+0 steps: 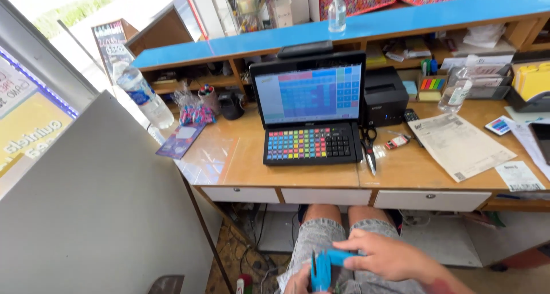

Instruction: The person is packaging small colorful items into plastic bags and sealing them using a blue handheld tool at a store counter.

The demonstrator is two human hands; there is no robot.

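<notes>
right hand: your right hand (389,257) lies over your lap at the bottom of the view, fingers pinched on one end of a blue plastic tool (327,263).
left hand: your left hand (299,282) is mostly cut off by the bottom edge; it touches the tool's lower part, but you cannot tell whether it is clenched on it.
blue tool: it sits above your knees, below the counter's front edge. one arm runs roughly left to right under your right fingers; a second blue part stands nearly upright at the left end. the long axis looks crosswise to your body, free end pointing left.
step in hand: it looks like you are working the tool between both hands in your lap, not yet at the counter.
next move: likely calls for a firmer left hold low on the upright part while the right steadies the arm.
counter, front edge: drawers (323,196) closed.
counter, middle: keyboard with coloured keys (309,144), scissors (369,148) just right of it, touch screen (308,92) behind.
counter, right: printed sheet (461,145).
counter, left corner: water bottle (144,95).
</notes>
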